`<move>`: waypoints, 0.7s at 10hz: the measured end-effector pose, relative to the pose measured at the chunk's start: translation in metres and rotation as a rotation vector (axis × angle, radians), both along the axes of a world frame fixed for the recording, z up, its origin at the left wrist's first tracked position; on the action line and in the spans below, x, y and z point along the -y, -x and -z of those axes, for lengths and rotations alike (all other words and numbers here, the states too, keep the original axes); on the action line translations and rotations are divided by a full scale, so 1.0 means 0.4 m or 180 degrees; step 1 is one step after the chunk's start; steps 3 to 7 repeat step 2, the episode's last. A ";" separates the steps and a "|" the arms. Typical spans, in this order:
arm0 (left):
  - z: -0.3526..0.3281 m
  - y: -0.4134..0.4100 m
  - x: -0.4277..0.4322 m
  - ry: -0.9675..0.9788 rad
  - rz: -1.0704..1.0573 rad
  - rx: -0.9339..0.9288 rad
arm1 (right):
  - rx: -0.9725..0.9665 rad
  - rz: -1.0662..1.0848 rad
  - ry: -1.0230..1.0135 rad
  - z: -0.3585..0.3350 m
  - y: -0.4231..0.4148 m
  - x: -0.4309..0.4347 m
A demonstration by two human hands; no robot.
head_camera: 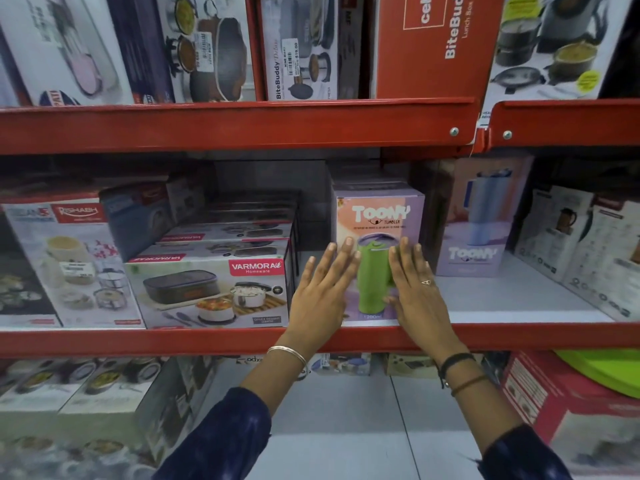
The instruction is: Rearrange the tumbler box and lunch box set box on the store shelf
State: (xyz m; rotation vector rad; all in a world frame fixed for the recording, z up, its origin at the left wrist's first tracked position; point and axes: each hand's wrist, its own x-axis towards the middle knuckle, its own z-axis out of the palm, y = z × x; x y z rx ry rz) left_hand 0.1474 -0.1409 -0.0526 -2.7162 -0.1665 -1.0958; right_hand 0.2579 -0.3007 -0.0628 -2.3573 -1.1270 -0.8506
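While upright at frame centre, tumbler box [379, 220] fronted by left hand [320, 299] and right hand [417, 299] — fingers flat, spread, gripping nothing; lunch box set box [207, 289] just left.

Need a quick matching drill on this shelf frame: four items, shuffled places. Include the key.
Items:
1. Toony box
2. Varmora box
3. BiteBuddy box
4. Rishabh box

Places:
A. upper shelf, orange
B. middle shelf, far left
C. under both hands, left and right
D. middle shelf, just left of the hands

Pairs: 1-C, 2-D, 3-A, 4-B
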 end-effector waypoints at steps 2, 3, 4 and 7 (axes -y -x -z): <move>-0.035 0.045 0.010 0.0100 0.0248 -0.0032 | 0.0009 -0.0033 -0.0523 -0.039 0.081 0.007; -0.035 0.045 0.010 0.0100 0.0248 -0.0032 | 0.0009 -0.0033 -0.0523 -0.039 0.081 0.007; -0.035 0.045 0.010 0.0100 0.0248 -0.0032 | 0.0009 -0.0033 -0.0523 -0.039 0.081 0.007; -0.035 0.045 0.010 0.0100 0.0248 -0.0032 | 0.0009 -0.0033 -0.0523 -0.039 0.081 0.007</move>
